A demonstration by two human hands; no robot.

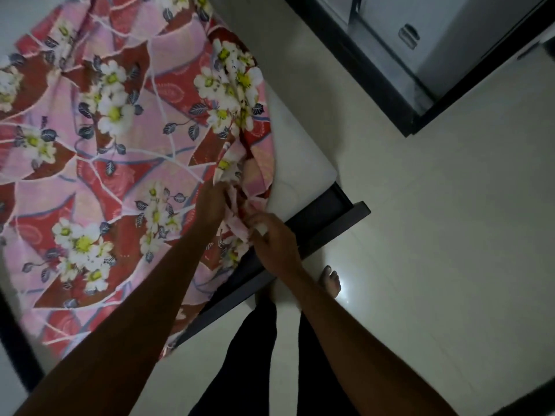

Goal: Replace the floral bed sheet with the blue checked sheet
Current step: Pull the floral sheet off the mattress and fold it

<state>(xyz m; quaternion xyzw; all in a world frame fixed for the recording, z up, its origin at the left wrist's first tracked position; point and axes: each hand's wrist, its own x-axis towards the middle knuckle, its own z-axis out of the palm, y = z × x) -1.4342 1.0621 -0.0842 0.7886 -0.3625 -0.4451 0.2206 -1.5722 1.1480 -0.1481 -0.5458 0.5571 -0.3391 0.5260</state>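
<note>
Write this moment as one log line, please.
step: removing floral sheet | left hand: grips its corner | right hand: grips same corner | mattress: corner bare

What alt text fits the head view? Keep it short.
The left hand and right hand grip the bunched corner of the floral sheet, peeled back so the white mattress corner shows bare. The sheet covers the rest of the bed in view; the dark bed frame, pale floor and a bare foot are beside it.
</note>
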